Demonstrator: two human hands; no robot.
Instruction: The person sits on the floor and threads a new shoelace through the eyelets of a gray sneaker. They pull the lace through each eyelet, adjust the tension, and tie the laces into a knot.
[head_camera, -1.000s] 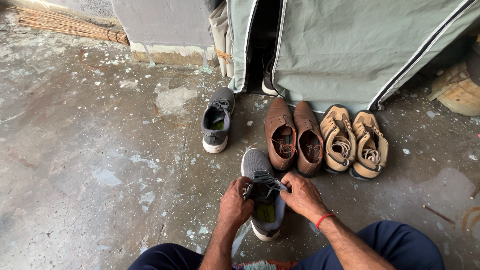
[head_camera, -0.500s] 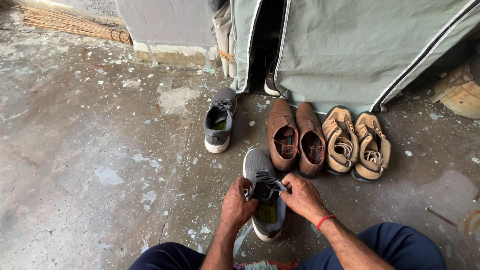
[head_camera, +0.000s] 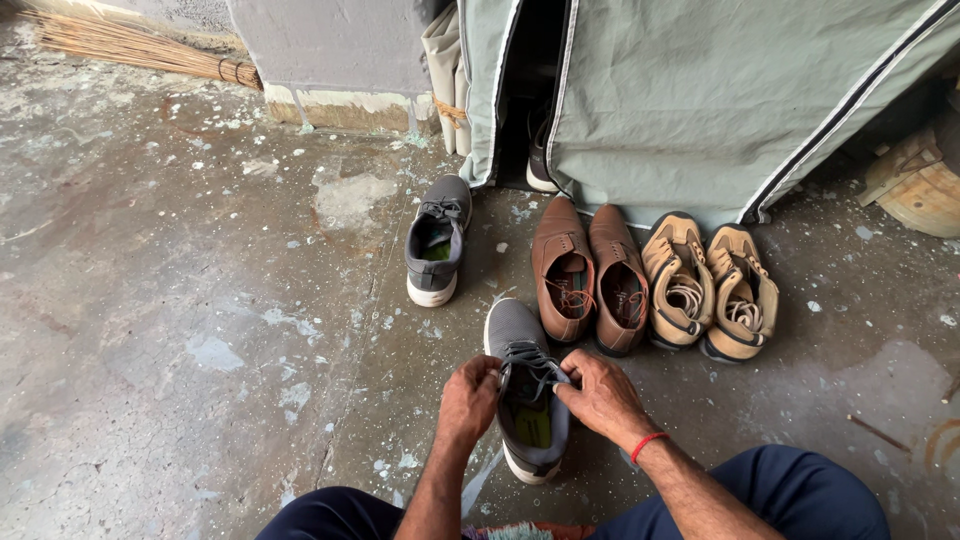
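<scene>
Hands, left (head_camera: 468, 398) & right (head_camera: 598, 396), fingers pinching laces of grey sneaker (head_camera: 527, 385) on concrete floor (head_camera: 180, 330); uneven pull could knot them.

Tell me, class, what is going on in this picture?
A person seated on a concrete floor has both hands at the laces of a grey sneaker, the left hand on one side and the right hand on the other. Its matching sneaker stands apart. Brown shoes and tan boots sit by a fabric cover.
</scene>
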